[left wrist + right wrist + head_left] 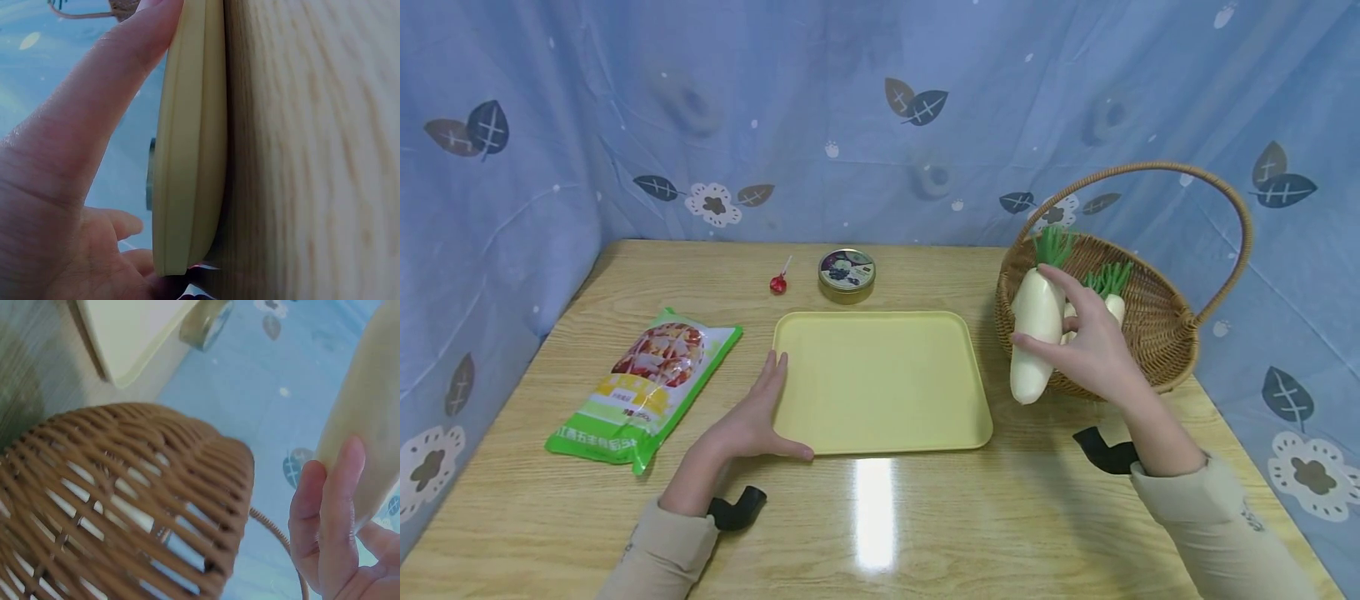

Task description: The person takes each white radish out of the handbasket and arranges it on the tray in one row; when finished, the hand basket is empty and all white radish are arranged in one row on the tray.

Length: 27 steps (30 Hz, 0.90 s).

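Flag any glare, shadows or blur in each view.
Head: bright glare on the table in front of the yellow tray, and a soft shadow beside the right sleeve; left wrist: wood grain blurs toward the right, with the left hand large and close; right wrist: hazy, the white radish pale with little surface detail.

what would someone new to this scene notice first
Probably the big white radish that the right hand grips, seen in the head view against the left part of the wicker basket with its tall arched handle. Next might come the pale yellow tray mid-table, with the left hand at its near left corner, then the bright green-edged food bag lying left of it.
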Each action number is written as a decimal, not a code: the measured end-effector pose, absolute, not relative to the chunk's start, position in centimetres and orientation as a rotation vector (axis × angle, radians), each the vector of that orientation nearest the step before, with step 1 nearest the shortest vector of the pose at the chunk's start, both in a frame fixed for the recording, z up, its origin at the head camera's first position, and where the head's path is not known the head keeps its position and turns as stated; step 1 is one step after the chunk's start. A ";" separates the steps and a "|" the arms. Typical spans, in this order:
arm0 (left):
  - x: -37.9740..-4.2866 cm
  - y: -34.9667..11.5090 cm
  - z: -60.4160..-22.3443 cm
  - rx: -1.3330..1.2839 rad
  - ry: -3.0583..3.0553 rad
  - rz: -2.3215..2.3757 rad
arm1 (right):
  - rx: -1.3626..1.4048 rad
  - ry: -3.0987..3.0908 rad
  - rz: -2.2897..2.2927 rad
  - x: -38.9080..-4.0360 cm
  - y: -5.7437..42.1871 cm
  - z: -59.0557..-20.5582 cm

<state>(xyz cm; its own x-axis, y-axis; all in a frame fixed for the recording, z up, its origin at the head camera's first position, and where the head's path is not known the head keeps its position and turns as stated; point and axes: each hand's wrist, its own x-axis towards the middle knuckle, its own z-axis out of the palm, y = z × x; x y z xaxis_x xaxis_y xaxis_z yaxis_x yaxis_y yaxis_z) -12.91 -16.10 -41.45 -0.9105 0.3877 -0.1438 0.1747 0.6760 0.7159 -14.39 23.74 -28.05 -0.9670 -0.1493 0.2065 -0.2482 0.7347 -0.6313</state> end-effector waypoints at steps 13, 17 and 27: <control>-12.9 -16.1 -41.4 0.445 2.608 1.068 | 0.454 -2.738 1.069 -14.5 21.4 -28.9; -12.9 -16.1 -41.5 0.441 2.608 1.065 | 0.511 -2.708 1.090 -14.8 20.8 -29.3; -12.9 -16.1 -41.5 0.444 2.613 1.071 | 0.511 -2.783 1.119 -15.0 19.3 -30.2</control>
